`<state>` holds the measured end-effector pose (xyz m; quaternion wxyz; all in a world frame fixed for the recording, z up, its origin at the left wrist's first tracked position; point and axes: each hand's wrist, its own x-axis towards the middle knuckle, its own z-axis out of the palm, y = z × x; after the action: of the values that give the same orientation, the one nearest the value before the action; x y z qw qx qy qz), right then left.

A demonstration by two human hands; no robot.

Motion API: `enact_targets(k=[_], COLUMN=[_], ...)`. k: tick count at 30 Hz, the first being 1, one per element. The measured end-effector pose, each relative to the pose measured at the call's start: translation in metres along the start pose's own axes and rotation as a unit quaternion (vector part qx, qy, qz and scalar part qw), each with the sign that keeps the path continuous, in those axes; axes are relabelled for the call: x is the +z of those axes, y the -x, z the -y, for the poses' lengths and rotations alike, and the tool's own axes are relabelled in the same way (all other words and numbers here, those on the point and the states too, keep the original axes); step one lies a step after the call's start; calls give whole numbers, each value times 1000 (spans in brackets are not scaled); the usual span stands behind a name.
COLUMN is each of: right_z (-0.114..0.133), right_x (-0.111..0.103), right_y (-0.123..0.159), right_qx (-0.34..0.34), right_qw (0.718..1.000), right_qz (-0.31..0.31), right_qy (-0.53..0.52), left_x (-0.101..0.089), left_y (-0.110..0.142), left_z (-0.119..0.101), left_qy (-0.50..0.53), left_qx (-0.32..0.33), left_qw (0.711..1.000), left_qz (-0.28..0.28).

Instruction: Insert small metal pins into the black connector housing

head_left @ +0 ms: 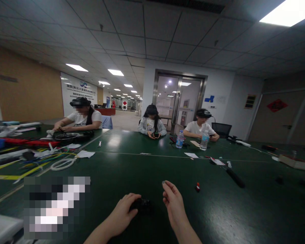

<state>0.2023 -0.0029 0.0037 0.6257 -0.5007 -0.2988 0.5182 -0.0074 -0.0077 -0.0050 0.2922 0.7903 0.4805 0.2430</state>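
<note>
My left hand (124, 211) rests low over the dark green table (112, 179), its thumb and fingers closed round a small black object (143, 203). The object's kind is too dark to tell. To its right, my right hand (173, 201) is raised a little, thumb and forefinger pinched together. A tiny greyish bit shows at those fingertips, too small to name. The two hands are apart. Right of my right hand lies a small red and black item (198, 187).
Farther right lies a black rod-shaped thing (235, 178). Two water bottles (179, 139) stand across the table near white papers (218, 161). A white cable coil (63, 164) and several wires lie left. Three people sit opposite. A blurred patch covers the lower left.
</note>
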Motion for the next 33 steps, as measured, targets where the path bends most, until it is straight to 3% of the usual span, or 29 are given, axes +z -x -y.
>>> enact_targets(k=[33], right_z=[4], right_x=[2], right_y=[3], right_qx=[-6], right_qw=[1000], right_qz=[-5], right_qy=[-6], left_x=[-3], left_y=[1], left_z=[-5], left_qy=[-5], left_qx=[-1], left_qw=[1000], left_qz=[8])
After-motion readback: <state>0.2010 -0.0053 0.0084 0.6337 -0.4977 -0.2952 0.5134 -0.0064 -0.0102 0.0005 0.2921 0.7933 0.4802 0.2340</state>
